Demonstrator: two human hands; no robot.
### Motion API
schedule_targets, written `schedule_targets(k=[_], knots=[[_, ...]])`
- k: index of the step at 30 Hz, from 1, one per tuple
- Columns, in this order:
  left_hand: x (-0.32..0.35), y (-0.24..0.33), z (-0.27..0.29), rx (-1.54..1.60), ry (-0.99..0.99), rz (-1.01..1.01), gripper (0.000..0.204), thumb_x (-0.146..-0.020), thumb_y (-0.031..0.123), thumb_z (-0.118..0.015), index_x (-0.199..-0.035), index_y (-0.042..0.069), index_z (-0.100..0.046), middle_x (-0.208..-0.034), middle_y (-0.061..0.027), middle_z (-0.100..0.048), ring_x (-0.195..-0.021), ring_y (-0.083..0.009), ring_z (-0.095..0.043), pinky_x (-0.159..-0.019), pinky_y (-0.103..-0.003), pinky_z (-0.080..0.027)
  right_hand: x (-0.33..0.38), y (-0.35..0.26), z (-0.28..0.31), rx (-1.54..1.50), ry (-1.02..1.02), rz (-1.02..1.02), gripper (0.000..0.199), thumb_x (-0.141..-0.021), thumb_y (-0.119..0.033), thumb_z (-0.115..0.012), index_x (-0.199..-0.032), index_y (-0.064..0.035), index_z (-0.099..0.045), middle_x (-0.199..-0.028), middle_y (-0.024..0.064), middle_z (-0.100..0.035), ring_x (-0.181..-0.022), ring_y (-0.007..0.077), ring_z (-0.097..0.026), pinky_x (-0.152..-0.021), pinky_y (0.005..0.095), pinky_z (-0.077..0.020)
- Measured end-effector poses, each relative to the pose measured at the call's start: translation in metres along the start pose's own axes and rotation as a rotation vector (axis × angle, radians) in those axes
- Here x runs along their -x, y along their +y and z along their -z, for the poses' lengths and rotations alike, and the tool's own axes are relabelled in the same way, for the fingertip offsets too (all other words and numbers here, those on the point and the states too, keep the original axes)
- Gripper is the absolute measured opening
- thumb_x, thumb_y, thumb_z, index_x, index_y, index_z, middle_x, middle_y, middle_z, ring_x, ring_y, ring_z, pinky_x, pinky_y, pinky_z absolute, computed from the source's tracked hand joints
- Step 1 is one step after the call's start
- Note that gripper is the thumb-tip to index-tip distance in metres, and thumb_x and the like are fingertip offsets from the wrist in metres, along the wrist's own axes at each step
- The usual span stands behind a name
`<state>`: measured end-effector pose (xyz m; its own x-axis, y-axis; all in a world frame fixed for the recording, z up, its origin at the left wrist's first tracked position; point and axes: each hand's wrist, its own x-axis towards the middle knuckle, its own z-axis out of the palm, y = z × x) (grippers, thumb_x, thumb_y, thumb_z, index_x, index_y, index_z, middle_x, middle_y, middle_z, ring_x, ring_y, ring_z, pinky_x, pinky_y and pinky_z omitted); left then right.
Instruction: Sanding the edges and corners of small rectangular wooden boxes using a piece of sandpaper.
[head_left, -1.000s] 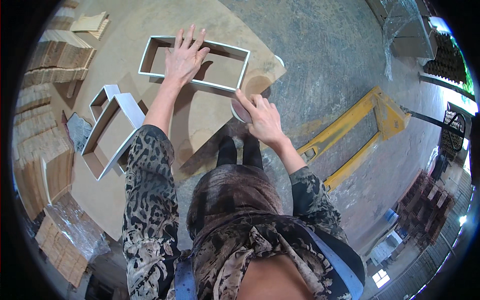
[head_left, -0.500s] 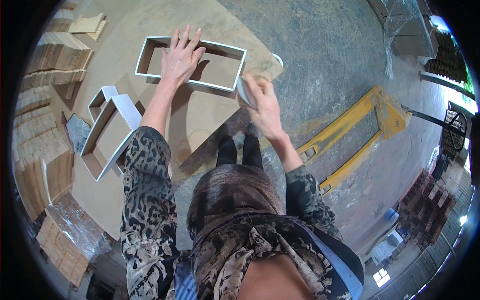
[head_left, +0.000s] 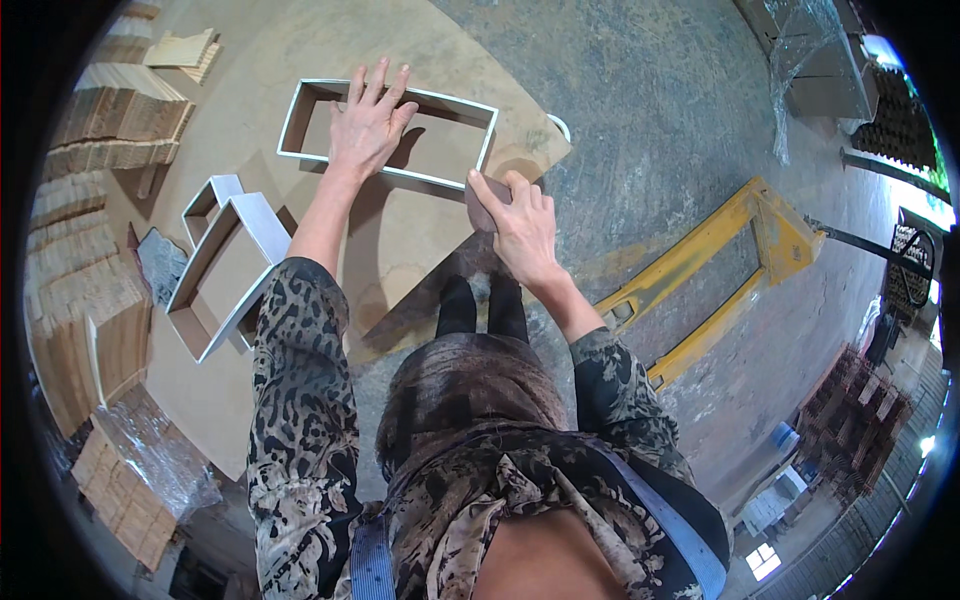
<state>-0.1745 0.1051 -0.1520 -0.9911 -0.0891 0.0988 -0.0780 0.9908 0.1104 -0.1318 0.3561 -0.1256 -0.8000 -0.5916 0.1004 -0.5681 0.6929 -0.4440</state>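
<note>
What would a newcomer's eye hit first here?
Probably the bright yellow metal pallet jack, on the grey floor to the right. Then, at upper centre, the white-edged rectangular box frame, with the left hand spread across it and the right hand holding a flat brown pad by its near right corner.
</note>
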Motion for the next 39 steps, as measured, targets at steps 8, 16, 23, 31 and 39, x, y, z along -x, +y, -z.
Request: schedule_targets(k=[8,16,23,31,39], knots=[[0.003,-0.007,-0.002,0.016,0.027,-0.013,0.053,-0.088,0.050,-0.040,-0.136,0.030,-0.031,-0.144,-0.0017,-0.025,-0.133,-0.0301,-0.021,-0.092,-0.067,-0.030,0.001,-0.005,-0.017,0.169,0.077,0.025,0.057,-0.073,-0.007,-0.053,-0.127,-0.0273,-0.047,-0.103,0.0082,-0.047,-0.085,0.0236,-0.048,-0.072,0.0345,-0.0334],[-0.002,-0.003,-0.001,0.031,0.013,-0.012,0.054,-0.087,0.053,-0.039,-0.136,0.029,-0.032,-0.145,-0.0022,-0.024,-0.133,-0.0308,-0.019,-0.092,-0.068,-0.029,-0.011,-0.005,-0.007,0.213,0.130,0.076,0.051,-0.078,-0.011,-0.049,-0.126,-0.0284,-0.048,-0.102,0.0082,-0.047,-0.085,0.0227,-0.048,-0.070,0.0341,-0.0333],[0.001,-0.003,-0.001,0.030,-0.003,-0.009,0.054,-0.087,0.053,-0.038,-0.136,0.029,-0.032,-0.145,-0.0022,-0.023,-0.134,-0.0303,-0.018,-0.093,-0.068,-0.028,-0.012,-0.011,-0.004,0.168,0.091,0.048,0.053,-0.077,-0.009,-0.049,-0.126,-0.0293,-0.048,-0.105,0.0087,-0.047,-0.086,0.0230,-0.048,-0.071,0.0332,-0.0340],[0.001,-0.004,-0.002,0.051,0.010,-0.021,0.055,-0.087,0.055,-0.038,-0.136,0.029,-0.033,-0.145,-0.0023,-0.024,-0.133,-0.0309,-0.018,-0.092,-0.069,-0.028,-0.008,-0.011,0.001,0.188,0.019,0.037,0.057,-0.076,-0.007,-0.049,-0.128,-0.0306,-0.046,-0.105,0.0095,-0.046,-0.086,0.0245,-0.048,-0.074,0.0345,-0.0342],[0.001,-0.002,0.000,0.022,-0.029,-0.009,0.056,-0.087,0.056,-0.036,-0.136,0.029,-0.032,-0.146,-0.0020,-0.021,-0.134,-0.0310,-0.017,-0.093,-0.068,-0.028,-0.002,-0.011,-0.004,0.172,0.046,0.039,0.057,-0.075,-0.006,-0.048,-0.127,-0.0290,-0.047,-0.104,0.0095,-0.046,-0.086,0.0245,-0.047,-0.071,0.0341,-0.0337]])
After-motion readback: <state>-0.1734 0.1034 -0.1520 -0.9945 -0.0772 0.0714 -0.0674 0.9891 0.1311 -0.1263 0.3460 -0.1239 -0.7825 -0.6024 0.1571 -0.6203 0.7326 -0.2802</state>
